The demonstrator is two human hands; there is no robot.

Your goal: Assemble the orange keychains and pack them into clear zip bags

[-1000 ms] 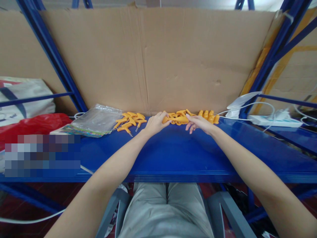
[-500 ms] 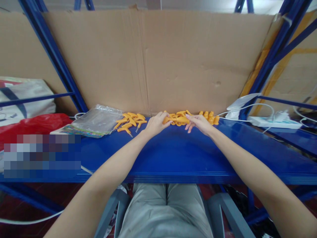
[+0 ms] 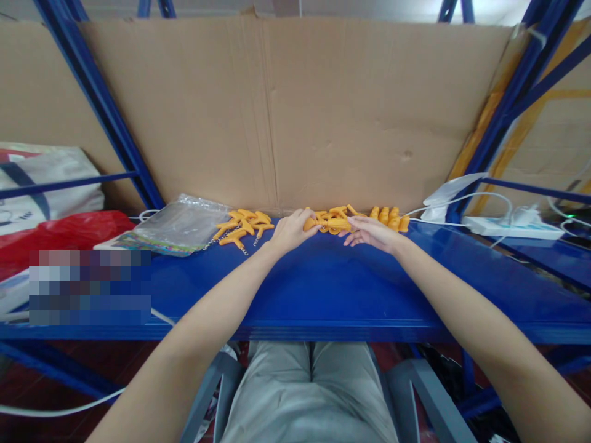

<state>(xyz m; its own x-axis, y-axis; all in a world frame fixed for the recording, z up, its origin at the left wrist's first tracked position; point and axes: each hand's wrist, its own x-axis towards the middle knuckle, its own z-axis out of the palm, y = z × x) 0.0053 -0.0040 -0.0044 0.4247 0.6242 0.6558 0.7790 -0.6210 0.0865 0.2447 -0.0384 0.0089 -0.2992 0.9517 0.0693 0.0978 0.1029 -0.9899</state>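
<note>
Both my hands rest on a blue metal shelf (image 3: 323, 289) at a middle pile of small orange plastic pieces (image 3: 333, 215). My left hand (image 3: 290, 231) has its fingers curled round one orange piece at the pile's left end. My right hand (image 3: 372, 232) lies at the pile's right side, fingers stretched toward the left and touching the pieces. A second pile of orange pieces with small chains (image 3: 243, 226) lies left of my left hand. A short row of upright orange pieces (image 3: 390, 218) stands just beyond my right hand.
A clear plastic bag on coloured sheets (image 3: 178, 226) lies at the left, a red bag (image 3: 55, 234) beyond it. A cardboard sheet (image 3: 295, 111) backs the shelf. A white power strip (image 3: 512, 226) with white cables sits at the right. Blue rack posts (image 3: 99, 104) stand on both sides.
My right hand has turned slightly, its fingers shifting leftward along the pile's front. My left hand stays on the same orange piece.
</note>
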